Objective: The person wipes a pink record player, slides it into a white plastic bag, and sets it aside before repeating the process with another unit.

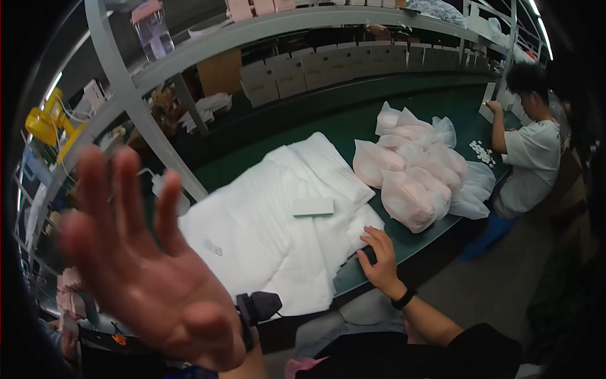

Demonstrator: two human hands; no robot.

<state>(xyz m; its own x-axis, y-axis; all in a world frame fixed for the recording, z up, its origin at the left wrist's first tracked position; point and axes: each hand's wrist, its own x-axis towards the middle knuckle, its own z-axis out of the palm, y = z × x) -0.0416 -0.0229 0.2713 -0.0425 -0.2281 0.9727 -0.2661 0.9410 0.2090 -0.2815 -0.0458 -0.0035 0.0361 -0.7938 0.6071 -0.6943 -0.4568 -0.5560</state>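
My left hand (161,287) is raised close to the camera at the left, palm showing and fingers spread, with nothing in it. My right hand (381,265) rests at the right edge of a spread stack of thin white packing sheets (259,208), which look like soft foam or cloth. Its fingers are apart and it grips nothing. On top of the stack lies a small white block with a green underside (314,206). Beyond my right hand sits a heap of rounded pale pink items in translucent white wrapping (416,167).
The green work table (271,148) runs away to the right. White boxes (341,65) stand in a row at the back, behind a grey metal post (154,129). At the far right, a co-worker (533,136) holds a pale panel near small white pieces (481,152). Yellow equipment (47,123) stands left.
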